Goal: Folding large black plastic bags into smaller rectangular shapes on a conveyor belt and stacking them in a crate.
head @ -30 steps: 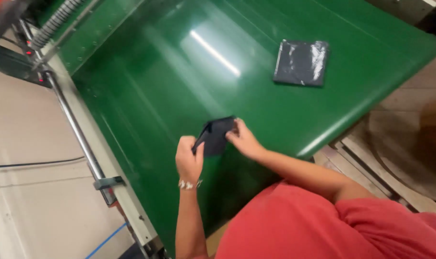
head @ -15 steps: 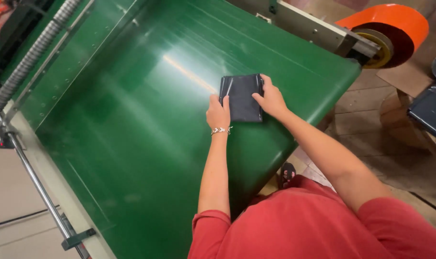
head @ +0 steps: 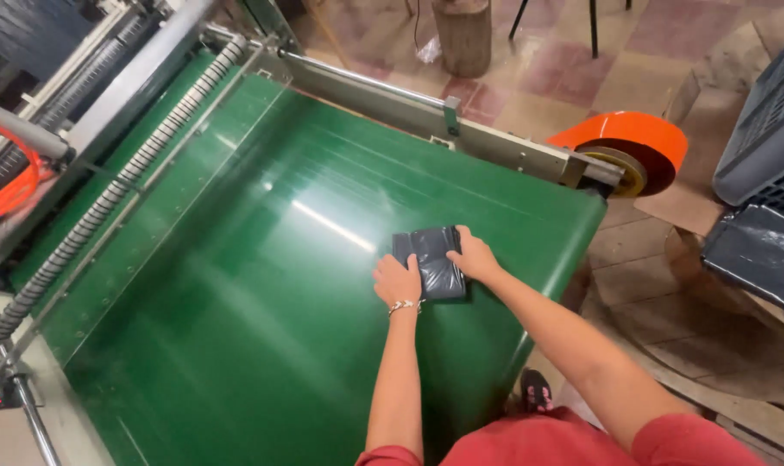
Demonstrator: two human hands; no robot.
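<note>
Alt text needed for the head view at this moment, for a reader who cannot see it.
Both hands, left hand and right hand, press on a dark folded plastic bag lying on a wide green conveyor belt. An orange roll sits at the belt's far right corner.

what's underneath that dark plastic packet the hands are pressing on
The dark packet lies flat on the green conveyor belt, left hand and right hand on its edges. Anything beneath it is covered.

Worn floor of red and cream tiles (head: 573, 65) toward twelve o'clock; a wooden stump (head: 462, 34) stands there; glare streaks the green conveyor belt (head: 236, 285).
</note>
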